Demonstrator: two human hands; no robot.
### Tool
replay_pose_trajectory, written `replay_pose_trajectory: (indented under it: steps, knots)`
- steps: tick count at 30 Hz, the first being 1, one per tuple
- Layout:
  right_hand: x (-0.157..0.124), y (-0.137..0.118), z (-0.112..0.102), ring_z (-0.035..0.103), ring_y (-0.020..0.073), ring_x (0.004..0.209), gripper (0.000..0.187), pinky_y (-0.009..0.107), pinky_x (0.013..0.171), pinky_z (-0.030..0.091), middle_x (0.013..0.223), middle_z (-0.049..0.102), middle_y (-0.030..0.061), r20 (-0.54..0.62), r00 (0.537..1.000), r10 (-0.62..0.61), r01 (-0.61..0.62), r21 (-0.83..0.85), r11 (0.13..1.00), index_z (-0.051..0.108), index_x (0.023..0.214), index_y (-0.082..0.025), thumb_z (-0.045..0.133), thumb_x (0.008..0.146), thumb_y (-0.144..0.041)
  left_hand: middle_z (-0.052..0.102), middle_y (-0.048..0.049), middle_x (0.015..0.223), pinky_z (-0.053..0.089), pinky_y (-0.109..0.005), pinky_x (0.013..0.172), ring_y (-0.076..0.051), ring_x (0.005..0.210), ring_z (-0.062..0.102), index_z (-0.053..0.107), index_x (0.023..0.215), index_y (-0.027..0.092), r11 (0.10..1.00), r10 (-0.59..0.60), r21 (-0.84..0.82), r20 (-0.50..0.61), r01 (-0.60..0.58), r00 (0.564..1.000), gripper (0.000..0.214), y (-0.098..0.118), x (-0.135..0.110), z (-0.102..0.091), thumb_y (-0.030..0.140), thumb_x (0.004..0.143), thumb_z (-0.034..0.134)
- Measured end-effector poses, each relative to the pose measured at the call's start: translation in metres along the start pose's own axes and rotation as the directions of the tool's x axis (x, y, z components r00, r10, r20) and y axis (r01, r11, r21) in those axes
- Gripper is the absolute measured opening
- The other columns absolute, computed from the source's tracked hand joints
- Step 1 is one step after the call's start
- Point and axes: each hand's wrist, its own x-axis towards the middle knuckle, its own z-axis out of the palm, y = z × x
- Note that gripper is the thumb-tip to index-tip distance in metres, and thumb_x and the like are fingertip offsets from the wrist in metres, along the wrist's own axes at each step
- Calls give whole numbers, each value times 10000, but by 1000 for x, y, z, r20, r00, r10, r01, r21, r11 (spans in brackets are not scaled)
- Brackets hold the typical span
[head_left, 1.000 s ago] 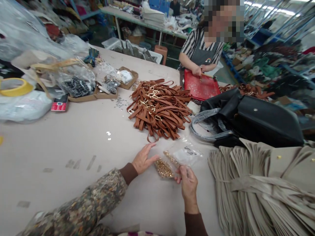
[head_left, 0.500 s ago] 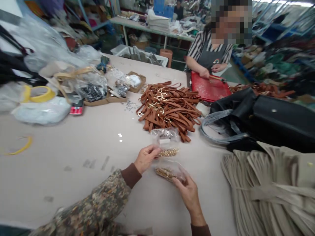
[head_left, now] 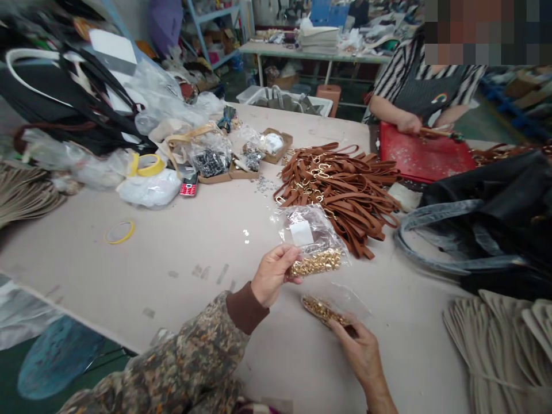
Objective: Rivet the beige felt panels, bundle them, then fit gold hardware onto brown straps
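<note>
Over a table [head_left: 207, 230], the left hand [head_left: 272, 275] is pinching a clear bag [head_left: 317, 263] near brown straps [head_left: 345, 190], the right hand [head_left: 361, 348] is gripping a second bag [head_left: 324, 310], and gold pieces are filling both, neither emptied.

Cluttered workshop, big pale table [head_left: 190, 236] in front, long table [head_left: 280, 52] behind.
Gray wall [head_left: 133, 20] upper left, blue shelf [head_left: 218, 13] and purple umbrella [head_left: 166, 26] near it. Green floor [head_left: 106, 374] shows lower left, blue seat [head_left: 58, 356] beside the pale table's edge. Between tables: white tub [head_left: 245, 95], orange-brown stool or bin [head_left: 328, 95], can't tell which. Blue crates [head_left: 323, 14] at the long table. Right background blurry, piled clutter [head_left: 524, 89]. Even, soft light.
</note>
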Motion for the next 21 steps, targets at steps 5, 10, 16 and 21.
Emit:
replay_pose_trajectory:
  steps: [5,10,16,21]
  knots:
    - [1,-2,1,694,272,791,432,373,761,562,904,763,102,55,998,32,-33,7,999,775,883,-179,770,623,-525,630,2,773,539,-180,425,-89,570,587,657,866,161,1000,-9,-14,12,9,1000,509,2,-4,4,542,592,854]
    - [2,-6,2,680,261,788,385,356,765,544,867,761,80,78,995,66,-67,14,998,774,849,-192,748,649,-520,658,0,780,560,-189,461,-86,580,583,653,858,160,999,27,-25,41,-26,999,473,7,-11,10,501,605,863]
    - [4,-10,2,642,222,722,337,306,683,508,776,734,49,72,996,61,-67,85,994,757,804,-179,750,669,-488,699,-24,806,573,-211,520,-134,673,645,649,867,166,996,81,29,50,-82,995,427,6,-11,6,503,669,821]
    - [9,-7,-7,582,172,667,339,263,631,460,683,667,7,39,997,72,-76,111,991,715,732,-165,748,671,-497,710,-36,865,568,-217,550,-151,742,652,659,877,166,985,120,132,-71,-110,990,456,1,-6,-19,527,648,818]
